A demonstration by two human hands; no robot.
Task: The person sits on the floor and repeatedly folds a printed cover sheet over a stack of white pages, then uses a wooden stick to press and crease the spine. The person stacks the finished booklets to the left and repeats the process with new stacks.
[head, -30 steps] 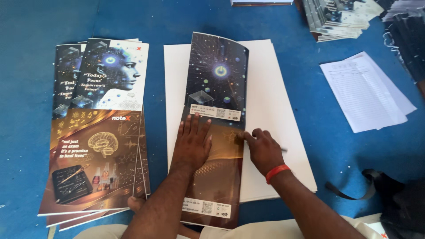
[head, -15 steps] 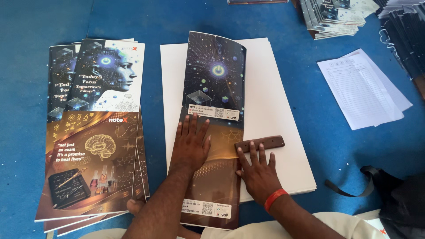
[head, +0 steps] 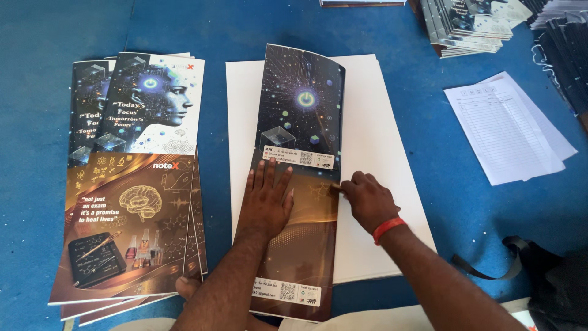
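A long printed cover sheet (head: 303, 110), dark starry at the top and brown-gold lower down, lies folded lengthwise on a white board (head: 373, 122) on the blue surface. My left hand (head: 266, 202) lies flat on the sheet's middle, fingers spread, holding nothing. My right hand (head: 367, 201), with a red wristband, is curled at the sheet's right edge. It grips a small brown stick whose tip (head: 334, 189) touches that edge.
A fanned stack of similar printed covers (head: 131, 184) lies to the left. White paper forms (head: 508, 129) sit at the right, stacks of books (head: 471, 24) at the top right, and a dark bag with a strap (head: 545, 276) at the lower right.
My right hand laid the brown stick flat across the fold edge and pressed on it, then picked it up again and moved up along the edge. My left hand stayed in place.
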